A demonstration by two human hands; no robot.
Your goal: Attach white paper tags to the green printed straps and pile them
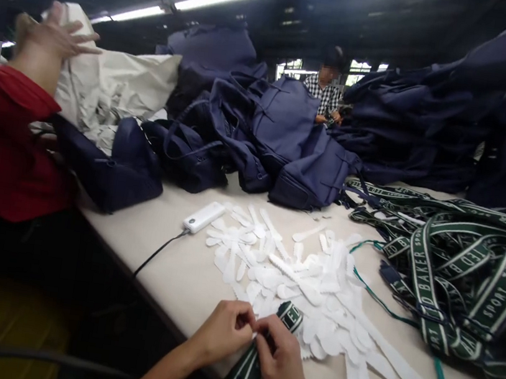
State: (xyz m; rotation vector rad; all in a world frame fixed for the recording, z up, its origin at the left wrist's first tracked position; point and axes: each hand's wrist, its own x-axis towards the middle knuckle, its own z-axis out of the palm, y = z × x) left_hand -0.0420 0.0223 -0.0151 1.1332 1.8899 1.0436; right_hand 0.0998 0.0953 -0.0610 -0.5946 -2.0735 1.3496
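Observation:
My left hand (230,327) and my right hand (276,348) meet at the fingertips near the table's front edge. Both are pinched around a green strap (290,316) with white lettering, whose end shows above my right hand while the rest hangs below between the wrists. A tiny white bit shows between the fingertips, too small to make out. Just beyond my hands lies a spread heap of white flat cut pieces (292,276) with rounded ends and some toothed edges.
A white device (204,217) with a black cable lies left of the heap. Tangled green lettered straps (462,275) fill the right side. Navy bags (283,137) and pale fabric (121,83) are piled behind. A person in red (5,142) reaches in at left; another person (325,93) is farther back.

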